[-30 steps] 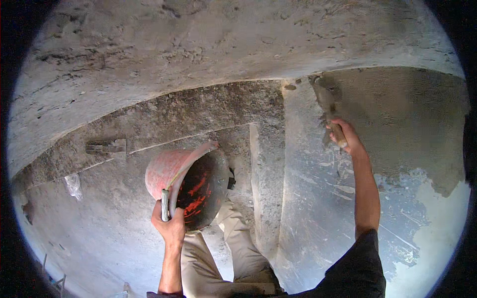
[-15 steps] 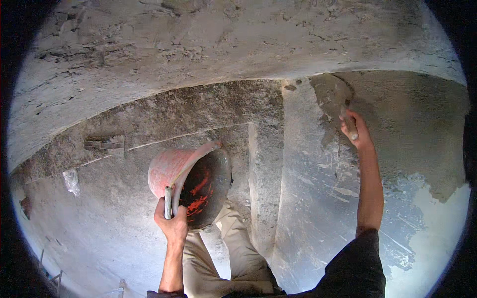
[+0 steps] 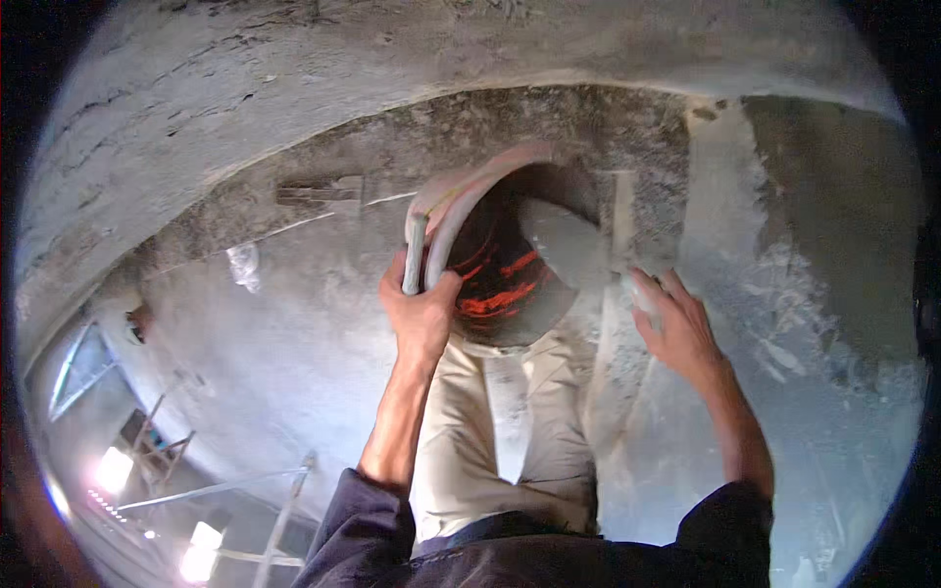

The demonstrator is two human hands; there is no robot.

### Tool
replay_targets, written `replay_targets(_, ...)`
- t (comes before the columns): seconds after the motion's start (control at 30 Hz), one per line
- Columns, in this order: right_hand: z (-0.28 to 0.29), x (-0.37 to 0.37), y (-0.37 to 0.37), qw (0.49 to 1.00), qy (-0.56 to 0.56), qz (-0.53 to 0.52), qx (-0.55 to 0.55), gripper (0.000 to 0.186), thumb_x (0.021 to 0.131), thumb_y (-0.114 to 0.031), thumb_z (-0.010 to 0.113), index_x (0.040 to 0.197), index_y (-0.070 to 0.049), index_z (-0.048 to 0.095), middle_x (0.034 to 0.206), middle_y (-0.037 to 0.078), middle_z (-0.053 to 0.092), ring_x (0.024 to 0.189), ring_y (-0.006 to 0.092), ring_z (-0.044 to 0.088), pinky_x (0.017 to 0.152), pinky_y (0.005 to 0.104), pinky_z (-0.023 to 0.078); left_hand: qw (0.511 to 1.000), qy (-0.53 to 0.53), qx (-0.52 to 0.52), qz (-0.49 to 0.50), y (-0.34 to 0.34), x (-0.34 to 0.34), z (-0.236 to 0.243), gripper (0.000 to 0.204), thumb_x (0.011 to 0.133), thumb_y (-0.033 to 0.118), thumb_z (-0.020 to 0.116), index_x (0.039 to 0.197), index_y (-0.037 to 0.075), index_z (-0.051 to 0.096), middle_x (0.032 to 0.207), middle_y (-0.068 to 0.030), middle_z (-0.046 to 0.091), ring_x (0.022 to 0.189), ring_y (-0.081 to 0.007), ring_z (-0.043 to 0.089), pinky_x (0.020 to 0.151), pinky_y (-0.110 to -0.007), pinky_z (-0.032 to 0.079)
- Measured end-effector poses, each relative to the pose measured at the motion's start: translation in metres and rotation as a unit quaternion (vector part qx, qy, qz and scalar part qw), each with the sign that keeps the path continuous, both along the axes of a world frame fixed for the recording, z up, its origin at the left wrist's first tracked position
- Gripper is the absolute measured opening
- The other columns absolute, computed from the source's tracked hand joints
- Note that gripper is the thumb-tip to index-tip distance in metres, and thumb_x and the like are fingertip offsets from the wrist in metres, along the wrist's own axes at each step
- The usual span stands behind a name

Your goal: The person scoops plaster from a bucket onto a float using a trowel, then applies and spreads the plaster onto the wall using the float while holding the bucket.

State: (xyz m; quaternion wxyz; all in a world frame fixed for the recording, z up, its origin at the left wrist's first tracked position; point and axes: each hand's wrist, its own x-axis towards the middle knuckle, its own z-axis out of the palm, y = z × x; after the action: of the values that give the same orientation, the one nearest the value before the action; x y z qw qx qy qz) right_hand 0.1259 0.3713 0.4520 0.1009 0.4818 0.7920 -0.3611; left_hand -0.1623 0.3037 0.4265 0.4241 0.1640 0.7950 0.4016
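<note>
The left hand [image 3: 420, 309] was clenched on the side of the bucket [image 3: 469, 211], the thumb at its rim and the fingers behind a pale, stick-like grip [image 3: 416, 257] that stood along the bucket's left edge. The right hand [image 3: 674, 318], a little blurred, was closed around the handle of a trowel [image 3: 564, 245], whose broad grey blade pointed left, across the right part of the bucket's mouth; whether the blade touched the inner wall could not be told. The bucket lay tilted between the 2 hands, above the person's legs, its mouth turned toward the person and to the right. Its outside was a faded pinkish red, and its dark inside bore bright red streaks low down. Below it ran the 2 legs of the beige trousers [image 3: 559, 446], and nearest the lower edge came a dark shirt [image 3: 549, 563]. To the right, well apart from the trowel, a darker grey coat [image 3: 853, 225] with a ragged edge covered part of a paler surface. To the left of the bucket were a flat, weathered piece [image 3: 319, 191] and a crumpled clear scrap [image 3: 243, 267]. At the lower left stood pale poles [image 3: 284, 519] near 2 bright lights [image 3: 201, 552].
</note>
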Motion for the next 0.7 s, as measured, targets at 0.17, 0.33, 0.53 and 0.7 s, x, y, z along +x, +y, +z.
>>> replay_targets(0.17,-0.053,-0.057,0.019,0.975,-0.085,0.164,0.123,0.048,0.072,-0.007,0.056,0.120,-0.007,0.051,0.094,0.015,0.055,0.083,0.0260,0.059,0.066,0.0350,0.050,0.999,0.000,-0.013,-0.044,0.009,-0.004,0.009,0.022,0.065,0.002,0.057,0.086,-0.003,0.058,0.069,0.0009,0.051,0.060,-0.0052,0.043,0.052,-0.021,0.036)
replay_targets(0.33,-0.074,-0.070,0.004,0.961,-0.078,0.193,0.182,0.047,0.075,-0.007,0.051,0.121,-0.007,0.050,0.096,0.014,0.053,0.085,0.0248,0.057,0.068,0.0323,0.049,0.999,-0.026,0.038,-0.008,0.008,-0.015,0.010,0.024,0.066,0.000,0.056,0.090,-0.003,0.054,0.073,-0.0017,0.052,0.062,-0.0084,0.047,0.054,-0.021,0.038)
replay_targets(0.53,-0.059,-0.090,-0.039,0.988,0.032,0.121,0.092,0.048,0.076,-0.007,0.047,0.124,-0.004,0.045,0.101,0.017,0.052,0.088,0.0303,0.056,0.074,0.0385,0.049,0.975,-0.166,0.092,0.114,0.004,-0.034,0.009,0.034,0.064,-0.008,0.052,0.096,-0.001,0.047,0.082,-0.0080,0.055,0.069,-0.0154,0.055,0.060,-0.026,0.046)
replay_targets(0.7,-0.054,-0.097,-0.048,0.990,0.096,0.078,-0.072,0.049,0.074,-0.004,0.052,0.123,-0.006,0.047,0.099,0.016,0.054,0.085,0.0320,0.057,0.076,0.0389,0.048,0.983,-0.141,0.079,0.086,0.002,-0.030,0.014,0.034,0.064,-0.008,0.052,0.098,-0.002,0.046,0.082,-0.0084,0.055,0.072,-0.0175,0.056,0.064,-0.028,0.047)
